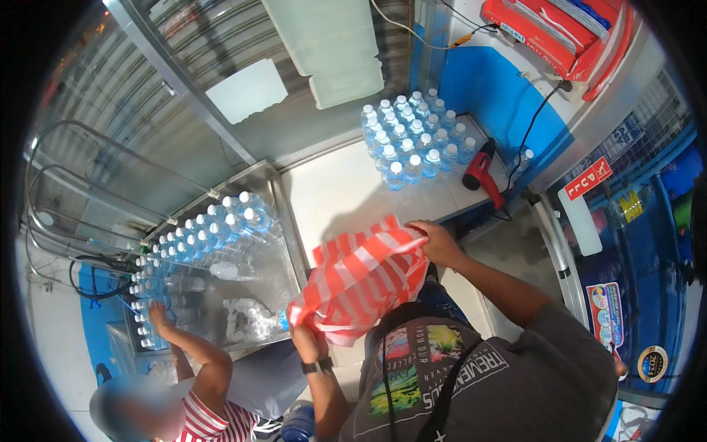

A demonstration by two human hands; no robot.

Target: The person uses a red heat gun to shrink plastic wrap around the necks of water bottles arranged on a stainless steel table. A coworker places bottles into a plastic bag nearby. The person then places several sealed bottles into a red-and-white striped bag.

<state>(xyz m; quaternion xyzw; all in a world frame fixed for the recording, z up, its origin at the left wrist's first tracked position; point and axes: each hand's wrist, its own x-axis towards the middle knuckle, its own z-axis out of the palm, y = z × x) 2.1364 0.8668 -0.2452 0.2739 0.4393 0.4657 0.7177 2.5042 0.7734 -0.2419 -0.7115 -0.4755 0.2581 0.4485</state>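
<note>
A red-and-white striped plastic bag (359, 276) is spread between my two hands in front of my body. My left hand (309, 343), with a dark watch on the wrist, grips its lower left edge. At the bag's upper right corner, my right hand (436, 243) holds the rim. Capped clear water bottles (414, 141) stand in rows on the white counter (315, 193) beyond the bag. Beside them lies a red heat gun or hair dryer (483, 174). Left of the bag, a steel sink tray (287, 243) holds more capped bottles (221, 224) and a pile of loose white caps (248, 320).
Another person (215, 359) in a striped shirt reaches into the tray's left side, a hand (159, 317) at the bottles there. Metal pipes (110, 143) arch over the tray. A black cord hangs by the counter's right end, near a glass door (580, 221). A red box (552, 33) sits upper right.
</note>
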